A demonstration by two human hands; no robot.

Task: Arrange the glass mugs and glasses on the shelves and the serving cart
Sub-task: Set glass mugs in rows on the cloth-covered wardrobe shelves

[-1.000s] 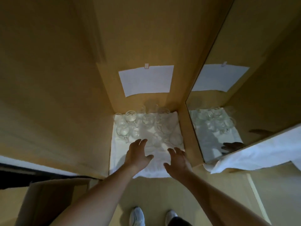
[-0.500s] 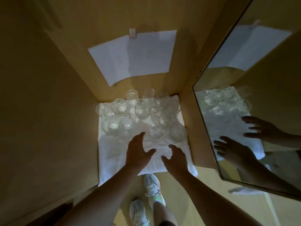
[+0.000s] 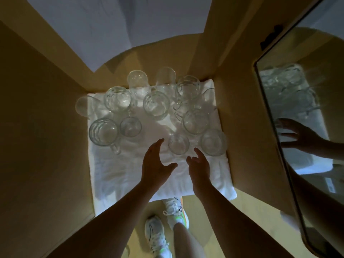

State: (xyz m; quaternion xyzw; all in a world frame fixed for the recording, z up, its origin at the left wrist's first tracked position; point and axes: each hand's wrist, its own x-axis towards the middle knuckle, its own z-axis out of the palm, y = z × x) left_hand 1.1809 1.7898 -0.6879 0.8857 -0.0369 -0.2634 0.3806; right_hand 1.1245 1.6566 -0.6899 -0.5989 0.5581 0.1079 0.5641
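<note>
Several clear glass mugs and glasses stand upright on a white cloth (image 3: pixel 119 170) that covers a wooden shelf. A small glass (image 3: pixel 179 145) stands nearest me, with a wider glass (image 3: pixel 214 142) to its right. A ribbed handled mug (image 3: pixel 103 132) stands at the left and another mug (image 3: pixel 156 105) sits mid-back. My left hand (image 3: pixel 155 164) hovers open just left of the small glass, fingers pointing toward it. My right hand (image 3: pixel 199 165) hovers just below and right of that glass, fingers loosely curved, holding nothing.
Wooden side walls (image 3: pixel 37 127) close in the shelf on the left and right. A white paper sheet (image 3: pixel 111 25) hangs on the back panel. A framed mirror (image 3: pixel 305 108) at the right reflects the glasses and a hand. My feet (image 3: pixel 158 237) are on the floor below the shelf edge.
The view has closed in on the shelf. Both hands have reached forward over the cloth and now flank the nearest small glass.
</note>
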